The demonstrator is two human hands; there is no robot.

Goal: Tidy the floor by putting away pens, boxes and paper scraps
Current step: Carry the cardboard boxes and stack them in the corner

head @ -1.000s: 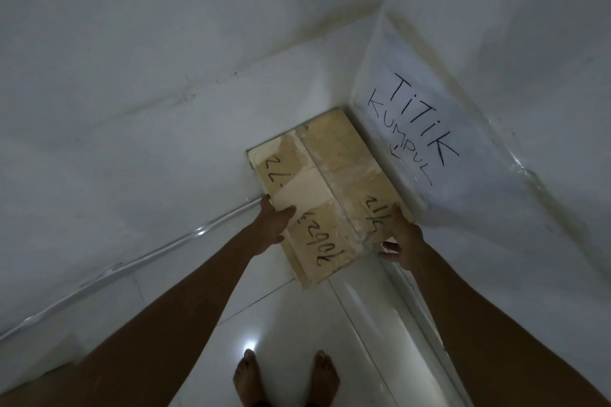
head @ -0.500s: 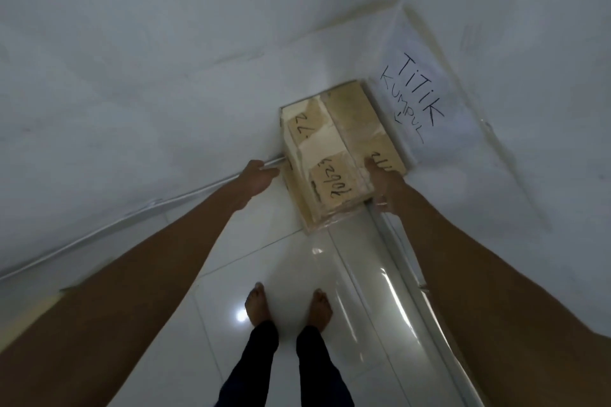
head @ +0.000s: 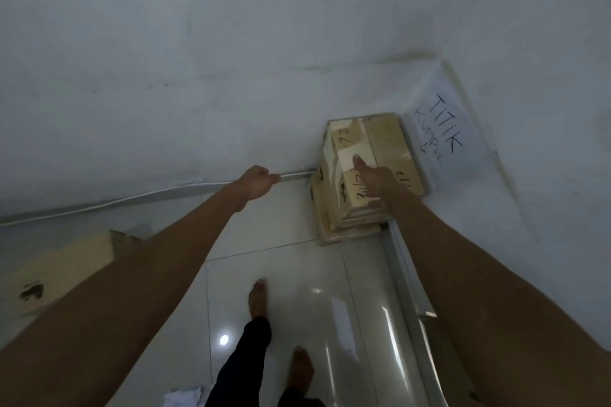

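The stack of tan cardboard boxes sits in the far right corner, long axis near-to-far along the right wall. The right hand, fingers straight, lies over its top, the nearer one; the left hand, loosely curled and empty, hangs just left.

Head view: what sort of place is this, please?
Probably a bare corner of an indoor room, used as a collection point: glossy white floor tiles, plain white walls meeting, and a handwritten sign, TITIK KUMPUL, beside stacked cardboard boxes.
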